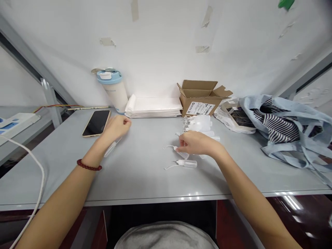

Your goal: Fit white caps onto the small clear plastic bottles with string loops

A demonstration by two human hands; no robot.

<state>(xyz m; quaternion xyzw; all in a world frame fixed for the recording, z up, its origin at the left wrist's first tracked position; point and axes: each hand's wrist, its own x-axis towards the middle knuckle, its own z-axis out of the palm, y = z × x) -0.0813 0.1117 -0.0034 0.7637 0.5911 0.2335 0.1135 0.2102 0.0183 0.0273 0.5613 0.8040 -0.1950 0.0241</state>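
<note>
My right hand (194, 141) is closed over the right half of the table, its fingertips at the neck of a small clear squeeze bottle (183, 154) with a thin needle-like tip and a cap on a strap. Closer to me lies another such bottle (190, 163). Several more bottles (199, 122) are heaped just beyond this hand, partly covered by it. On the left, my left hand (118, 126) is curled shut beside the phone; whatever its fingers may hold is hidden. Beside that wrist a single squeeze bottle (110, 149) lies on the table.
A phone (96, 123), a cream tumbler with a blue lid (116, 93) and a stack of white envelopes (155, 105) stand toward the wall. An open cardboard box (199, 103) is behind the heap. A blue cloth bag (287, 121) covers the right side. A white cable (41, 176) hangs left.
</note>
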